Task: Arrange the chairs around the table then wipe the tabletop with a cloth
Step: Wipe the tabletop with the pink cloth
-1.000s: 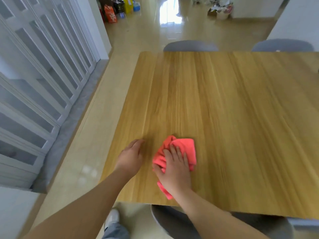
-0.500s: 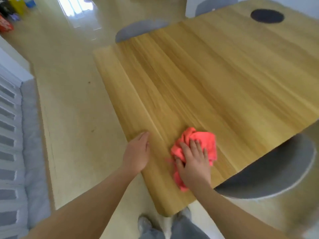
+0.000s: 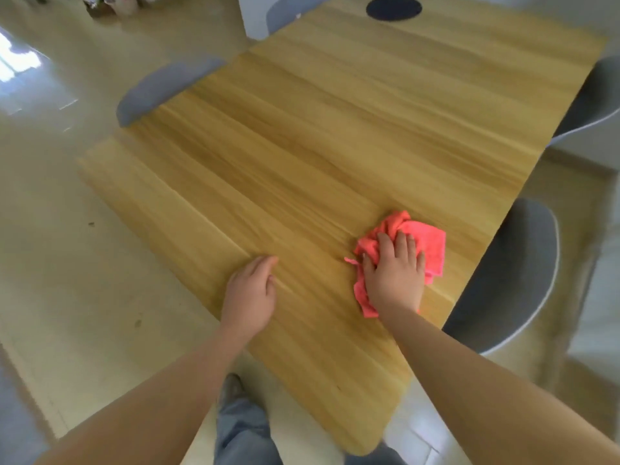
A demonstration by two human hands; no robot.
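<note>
A crumpled pink-red cloth (image 3: 426,238) lies on the wooden tabletop (image 3: 335,135) near its right edge. My right hand (image 3: 396,270) presses flat on the cloth with fingers spread. To its left, my left hand (image 3: 250,292) rests palm down on the bare wood by the table's left edge. Grey chairs are tucked against the table: one (image 3: 506,280) at the right beside the cloth, another (image 3: 593,99) further along that side, one (image 3: 157,88) at the far left and one (image 3: 285,10) at the top.
A dark round mat (image 3: 394,8) lies on the far end of the tabletop. Glossy beige floor (image 3: 60,229) spreads to the left. My legs and a shoe (image 3: 235,414) show below the table's near corner.
The view has swung, so the table now runs diagonally. My right hand has slid the cloth to the right, away from my left hand, which stays resting on the wood.
</note>
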